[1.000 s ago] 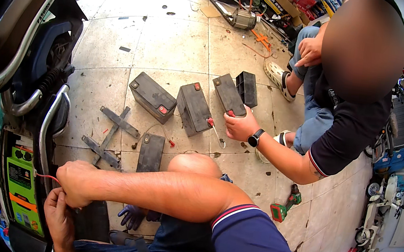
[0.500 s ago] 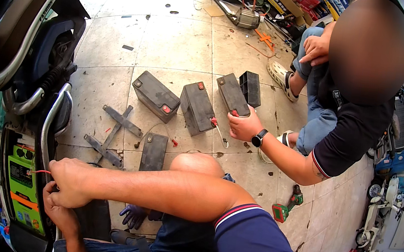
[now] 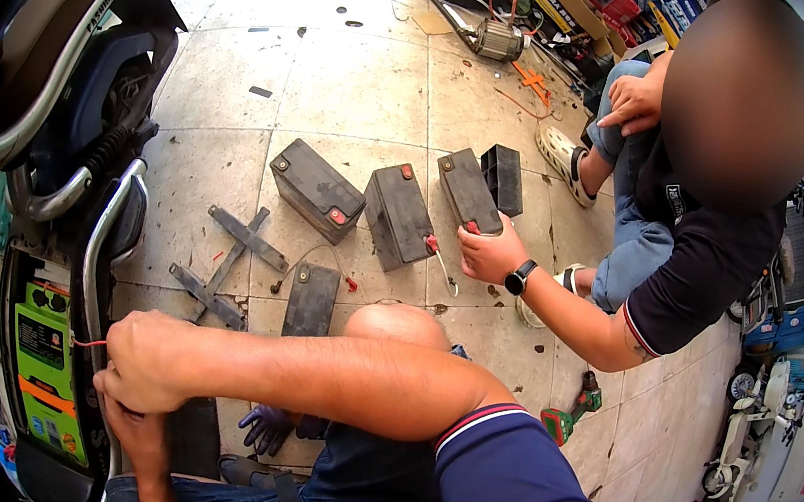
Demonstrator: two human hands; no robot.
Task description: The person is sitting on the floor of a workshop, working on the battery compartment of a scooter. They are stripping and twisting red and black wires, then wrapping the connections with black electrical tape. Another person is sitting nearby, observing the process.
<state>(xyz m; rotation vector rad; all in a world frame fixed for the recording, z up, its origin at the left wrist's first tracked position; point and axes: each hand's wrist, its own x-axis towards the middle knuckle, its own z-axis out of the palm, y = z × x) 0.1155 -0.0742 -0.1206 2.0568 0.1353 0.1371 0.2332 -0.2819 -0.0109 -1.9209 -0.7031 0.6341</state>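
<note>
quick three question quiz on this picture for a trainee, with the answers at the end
1. What colour is the wire running to the person's right hand?
2. True or false: the co-worker's hand touches a dark battery.
3. Fill the gap: a red and green ___ lies on the floor.

Key:
1. Red
2. True
3. Drill

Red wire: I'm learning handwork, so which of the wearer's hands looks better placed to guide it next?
Probably the right hand: the red wire stretches from the green pack's edge to it; the left hand sits lower in view.
</note>
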